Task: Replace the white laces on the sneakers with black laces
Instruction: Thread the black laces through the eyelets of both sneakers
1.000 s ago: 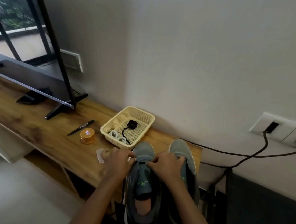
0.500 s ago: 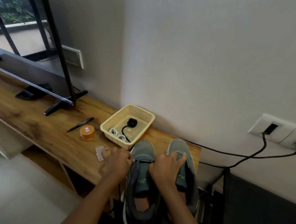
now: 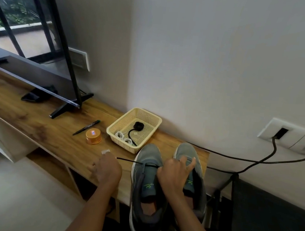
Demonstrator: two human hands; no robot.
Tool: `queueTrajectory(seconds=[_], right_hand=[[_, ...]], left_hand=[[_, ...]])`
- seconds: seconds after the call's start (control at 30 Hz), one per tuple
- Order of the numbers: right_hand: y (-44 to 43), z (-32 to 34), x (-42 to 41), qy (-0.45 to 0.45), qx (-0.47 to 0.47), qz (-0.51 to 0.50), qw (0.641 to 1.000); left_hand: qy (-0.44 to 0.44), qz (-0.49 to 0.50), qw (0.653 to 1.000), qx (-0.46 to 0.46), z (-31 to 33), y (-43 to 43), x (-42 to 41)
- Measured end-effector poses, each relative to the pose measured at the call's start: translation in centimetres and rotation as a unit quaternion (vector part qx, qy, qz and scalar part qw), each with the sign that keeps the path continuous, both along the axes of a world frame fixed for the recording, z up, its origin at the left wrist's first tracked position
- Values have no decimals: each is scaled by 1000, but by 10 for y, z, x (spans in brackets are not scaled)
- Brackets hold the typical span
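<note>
Two grey sneakers (image 3: 150,153) stand just right of the cream basket (image 3: 149,115), with a black lace (image 3: 139,163) threaded across the lowest eyelets of the one beside it. Your left hand (image 3: 107,169) pinches the taut end; your right hand (image 3: 175,174) hides its grip. Even both ends before crossing upward.

Left-hand grip (image 3: 107,169) and right-hand grip (image 3: 173,174): bare. Behind each grip, left forearm (image 3: 88,212) and right forearm (image 3: 193,223): bare down to the lower frame edge. Left-hand grip outline: slightly blurred.

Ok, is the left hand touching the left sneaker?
Apart. The head view shows bare table between the left hand and the left sneaker; only the black lace crosses it.
</note>
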State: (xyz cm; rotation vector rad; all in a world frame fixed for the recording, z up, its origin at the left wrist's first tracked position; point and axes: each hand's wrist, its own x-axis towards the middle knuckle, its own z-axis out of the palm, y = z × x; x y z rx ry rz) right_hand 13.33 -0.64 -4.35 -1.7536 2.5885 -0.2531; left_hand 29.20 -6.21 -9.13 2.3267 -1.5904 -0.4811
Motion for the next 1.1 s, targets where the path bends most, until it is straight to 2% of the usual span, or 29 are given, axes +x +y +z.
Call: queueTrajectory(seconds=[0.1,0.2,0.37,0.43,0.5,0.6,0.67,0.73,0.83,0.97,1.03,1.1], right_hand=[[0,0,-1,6,2,-2,1000],[0,1,0,7,1,0,1000],[-2,0,-6,-23,5,9,1000],[-6,2,-12,-87,-19,6,996],[-13,4,-16,-205,-70,9,976],[-20,18,-16,-432,-147,38,889],[-22,28,-15,-503,-146,91,847],[-22,35,-11,-510,-123,161,836],[-24,35,-7,-478,-111,196,849],[-28,29,-11,-440,-144,142,875],[-29,26,-15,-391,-158,93,902],[-28,23,-18,-363,-150,58,918]], left_hand=[[-29,49,997,42,0,3,11],[-19,85,995,49,0,5,20],[47,43,997,-42,2,4,27],[113,6,991,-72,9,6,28],[200,-43,973,-110,21,9,24],[288,-124,935,-168,48,20,3],[345,-175,904,-179,65,26,-13],[373,-220,883,-183,74,27,-26],[401,-233,871,-159,76,28,-31],[446,-199,858,-158,95,37,-16],[457,-169,849,-204,116,41,0],[481,-152,822,-262,142,47,12]])
